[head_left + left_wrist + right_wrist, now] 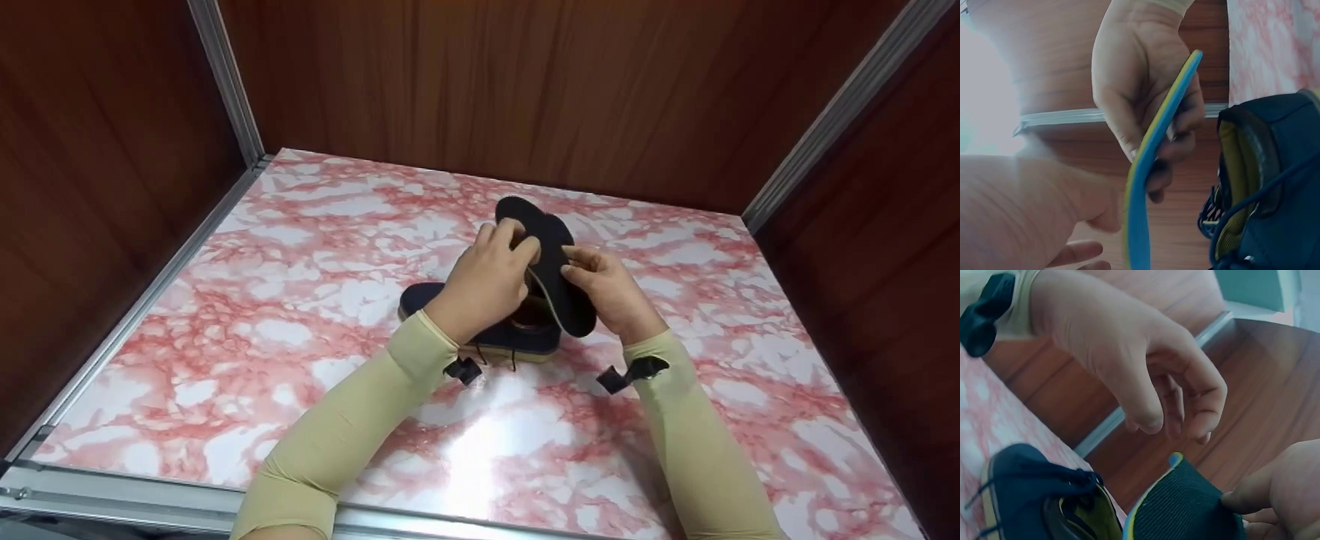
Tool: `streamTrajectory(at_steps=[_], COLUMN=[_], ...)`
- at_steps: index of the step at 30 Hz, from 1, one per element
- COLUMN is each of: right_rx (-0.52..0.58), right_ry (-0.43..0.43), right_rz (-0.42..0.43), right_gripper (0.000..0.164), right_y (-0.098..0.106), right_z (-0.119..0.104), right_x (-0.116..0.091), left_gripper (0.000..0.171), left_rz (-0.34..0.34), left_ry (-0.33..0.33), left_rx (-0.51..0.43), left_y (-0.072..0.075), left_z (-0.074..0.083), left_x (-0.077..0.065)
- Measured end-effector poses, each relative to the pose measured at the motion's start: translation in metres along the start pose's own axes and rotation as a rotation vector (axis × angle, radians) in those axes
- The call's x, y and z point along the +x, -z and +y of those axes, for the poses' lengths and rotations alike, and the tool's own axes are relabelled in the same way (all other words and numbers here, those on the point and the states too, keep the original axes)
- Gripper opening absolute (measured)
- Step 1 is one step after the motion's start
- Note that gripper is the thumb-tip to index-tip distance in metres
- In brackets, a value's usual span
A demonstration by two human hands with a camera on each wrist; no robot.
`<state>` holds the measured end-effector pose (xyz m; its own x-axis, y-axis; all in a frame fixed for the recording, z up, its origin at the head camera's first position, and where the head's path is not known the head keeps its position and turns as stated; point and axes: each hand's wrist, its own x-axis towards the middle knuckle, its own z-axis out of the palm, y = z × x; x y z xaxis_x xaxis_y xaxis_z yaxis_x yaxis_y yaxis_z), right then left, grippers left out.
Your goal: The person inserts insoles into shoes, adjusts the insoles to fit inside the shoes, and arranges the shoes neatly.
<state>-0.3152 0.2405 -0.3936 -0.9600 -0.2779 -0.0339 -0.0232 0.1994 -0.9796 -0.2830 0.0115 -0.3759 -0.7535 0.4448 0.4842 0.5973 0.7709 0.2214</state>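
Observation:
My right hand (611, 289) pinches a black insole (577, 309) by its side, holding it up above the table. The left wrist view shows the insole's blue and yellow edge (1148, 152) between that hand's thumb and fingers. My left hand (487, 281) is close by, its fingers loosely bent. In the right wrist view a gap separates the left hand (1129, 354) from the insole (1179, 506). Beneath both hands a dark blue shoe (421, 300) with a pale sole sits on the table. Its yellow lining and dark laces show in the left wrist view. My left hand partly covers it.
The tabletop (300, 300) has a red and white marbled surface. Dark wooden panels (480, 90) enclose the back and both sides. Metal rails (232, 82) run along the corners and front edge. A small black device (634, 373) is strapped to each wrist.

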Motion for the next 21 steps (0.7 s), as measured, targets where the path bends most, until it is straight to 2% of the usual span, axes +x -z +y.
streamTrajectory(at_steps=[3,9,13,17,21], right_rx=[-0.142,-0.390,-0.507,-0.539,-0.519], right_ry=[0.002,0.050,0.096,0.121,0.119], right_rz=[-0.022,-0.113,-0.189,-0.252,-0.297], right_gripper=[0.043,0.039,0.038,0.037,0.037], right_y=[0.003,0.008,0.009,0.010,0.012], right_z=[-0.002,-0.004,-0.003,-0.003,-0.004], right_x=[-0.001,-0.002,-0.003,-0.004,-0.005], left_gripper=[0.026,0.038,0.041,0.043,0.045], left_rz=[-0.077,-0.250,-0.339,-0.424,-0.448], left_ry=[-0.029,-0.081,-0.076,-0.063,-0.083], left_rx=[-0.011,0.010,0.009,-0.010,-0.016], left_y=[0.005,0.013,0.016,0.016,0.015], left_z=[-0.004,-0.011,-0.015,-0.018,-0.019], left_x=[0.001,0.001,0.002,0.002,0.001])
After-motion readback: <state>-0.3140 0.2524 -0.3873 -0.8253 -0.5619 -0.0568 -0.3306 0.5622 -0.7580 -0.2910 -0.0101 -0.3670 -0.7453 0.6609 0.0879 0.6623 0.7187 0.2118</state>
